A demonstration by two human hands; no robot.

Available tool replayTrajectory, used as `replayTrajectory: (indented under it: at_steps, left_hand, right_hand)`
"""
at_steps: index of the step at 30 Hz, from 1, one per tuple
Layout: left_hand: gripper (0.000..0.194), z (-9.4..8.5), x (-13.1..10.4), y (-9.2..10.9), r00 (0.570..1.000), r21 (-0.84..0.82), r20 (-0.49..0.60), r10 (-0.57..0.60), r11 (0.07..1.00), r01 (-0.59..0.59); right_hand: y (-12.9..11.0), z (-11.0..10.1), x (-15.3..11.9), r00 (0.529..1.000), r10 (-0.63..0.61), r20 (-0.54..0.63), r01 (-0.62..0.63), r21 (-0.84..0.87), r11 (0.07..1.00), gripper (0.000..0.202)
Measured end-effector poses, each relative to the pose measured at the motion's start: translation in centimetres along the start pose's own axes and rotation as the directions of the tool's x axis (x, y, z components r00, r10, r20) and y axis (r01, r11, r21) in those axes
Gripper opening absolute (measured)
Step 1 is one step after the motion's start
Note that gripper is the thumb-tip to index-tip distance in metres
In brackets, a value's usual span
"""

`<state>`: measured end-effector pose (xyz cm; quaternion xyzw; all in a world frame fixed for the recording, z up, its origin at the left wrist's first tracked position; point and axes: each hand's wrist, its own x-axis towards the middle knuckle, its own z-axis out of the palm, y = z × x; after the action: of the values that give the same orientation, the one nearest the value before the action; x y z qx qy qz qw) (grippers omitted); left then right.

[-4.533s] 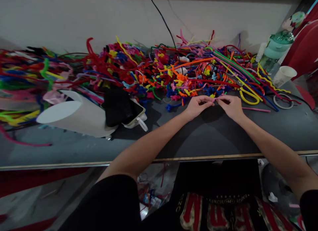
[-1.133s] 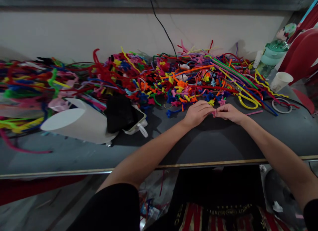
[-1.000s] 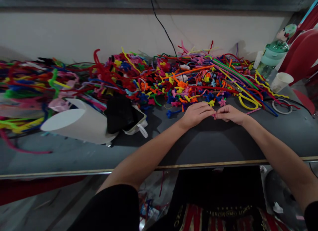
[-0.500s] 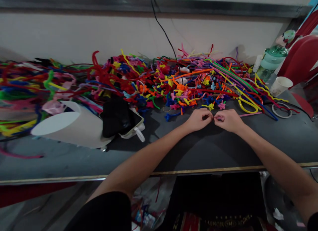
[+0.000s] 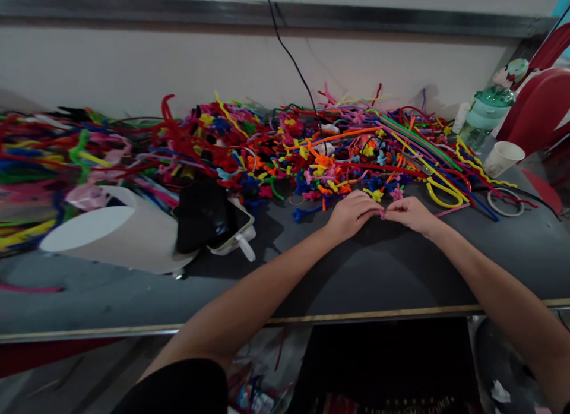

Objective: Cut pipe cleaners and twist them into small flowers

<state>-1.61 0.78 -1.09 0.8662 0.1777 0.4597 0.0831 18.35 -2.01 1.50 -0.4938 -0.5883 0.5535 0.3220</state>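
Note:
Thumb and fingers of my left hand (image 5: 351,215) are closed in a pinch at the table's middle right. Close beside it, my right hand (image 5: 412,215) pinches too, and the fingertips of both hands nearly meet. Between them shows a small bent bit of pink pipe cleaner (image 5: 382,214). A straight pink length comes out behind the right hand and lies toward the right; the fingers hide whether it joins the bent bit. Just beyond the hands lie a yellow pipe-cleaner flower (image 5: 376,195) and a pink pipe-cleaner flower (image 5: 396,192).
A long heap of coloured pipe cleaners (image 5: 249,144) runs along the wall. On the left stand a white curved holder (image 5: 146,239) and a black phone-like object (image 5: 202,218). To the right are a paper cup (image 5: 503,158), a green bottle (image 5: 485,114) and a tape ring (image 5: 505,203).
The fingers of both hands have straightened from a tighter curl, and the pink bit between the fingertips shows more clearly. The view has shifted slightly.

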Motion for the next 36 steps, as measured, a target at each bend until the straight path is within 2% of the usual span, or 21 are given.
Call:
replayTrajectory:
  at_steps: [2, 5, 11, 15, 18, 21, 23, 24, 26, 28, 29, 31, 33, 36]
  left_hand:
    - [0.015, -0.1, 0.0, 0.1, 0.998, 0.067, -0.001, 0.065, 0.996, -0.065]
    - [0.017, -0.4, 0.0, 0.5, 0.992, 0.121, 0.069, 0.108, 0.986, -0.116]
    - [0.025, -0.6, 0.0, 0.8, 0.978, 0.210, 0.187, 0.097, 0.968, -0.136]
    - [0.028, -0.7, 0.2, 0.8, 0.954, 0.209, 0.245, 0.171, 0.952, -0.224]
    - [0.029, -0.8, 0.4, 1.1, 0.943, 0.190, 0.294, 0.157, 0.957, -0.219]
    - [0.033, -0.5, 0.5, 1.8, 0.970, 0.109, 0.239, 0.048, 0.991, -0.075]
    - [0.037, -0.1, 0.6, 2.2, 0.979, -0.001, 0.156, -0.132, 0.991, 0.134]
    - [0.038, 0.2, 0.6, 2.3, 0.960, -0.063, 0.123, -0.253, 0.963, 0.262]
    - [0.038, 0.7, 0.7, 2.5, 0.864, -0.189, 0.107, -0.492, 0.843, 0.503]
    - [0.035, 1.2, 0.7, 2.5, 0.742, -0.303, 0.124, -0.658, 0.687, 0.660]
    - [0.034, 1.3, 0.7, 2.5, 0.697, -0.349, 0.130, -0.705, 0.625, 0.698]
    - [0.034, 1.5, 0.7, 2.4, 0.649, -0.392, 0.123, -0.750, 0.565, 0.727]
    - [0.036, 1.5, 0.7, 2.4, 0.643, -0.385, 0.119, -0.757, 0.562, 0.732]
    - [0.033, 1.5, 0.8, 2.2, 0.657, -0.409, 0.110, -0.746, 0.568, 0.714]
  right_hand:
    - [-0.3, 0.0, -0.2, 0.996, 0.051, 0.074, -0.053, 0.020, 0.998, 0.028]
    - [-0.3, -0.1, -0.4, 0.990, 0.091, 0.108, -0.098, 0.061, 0.993, 0.030]
    - [-0.1, -0.3, -0.5, 0.967, 0.101, 0.235, -0.136, 0.135, 0.981, 0.029]
    - [-0.4, -0.3, -0.7, 0.957, 0.125, 0.262, -0.157, 0.106, 0.982, 0.026]
    - [-0.7, -0.3, -0.8, 0.952, 0.156, 0.264, -0.175, 0.048, 0.983, 0.026]
    - [-0.9, -0.1, -0.7, 0.967, 0.144, 0.210, -0.147, 0.002, 0.989, 0.025]
    - [-0.9, 0.4, -0.7, 0.990, 0.071, 0.120, -0.070, -0.009, 0.997, 0.024]
    - [-0.9, 0.8, -0.8, 0.998, 0.018, 0.058, -0.016, -0.030, 0.999, 0.024]
    - [-0.9, 1.7, -1.0, 0.990, -0.114, -0.086, 0.101, -0.148, 0.984, 0.022]
    - [-0.9, 2.6, -1.2, 0.942, -0.260, -0.212, 0.184, -0.321, 0.929, 0.018]
    - [-0.9, 3.0, -1.4, 0.915, -0.314, -0.252, 0.203, -0.384, 0.901, 0.017]
    - [-0.6, 3.4, -1.4, 0.888, -0.348, -0.300, 0.208, -0.414, 0.886, 0.018]
    - [-0.3, 3.4, -1.2, 0.898, -0.308, -0.313, 0.194, -0.346, 0.918, 0.022]
    - [0.4, 2.6, -0.6, 0.915, -0.239, -0.326, 0.168, -0.232, 0.958, 0.027]
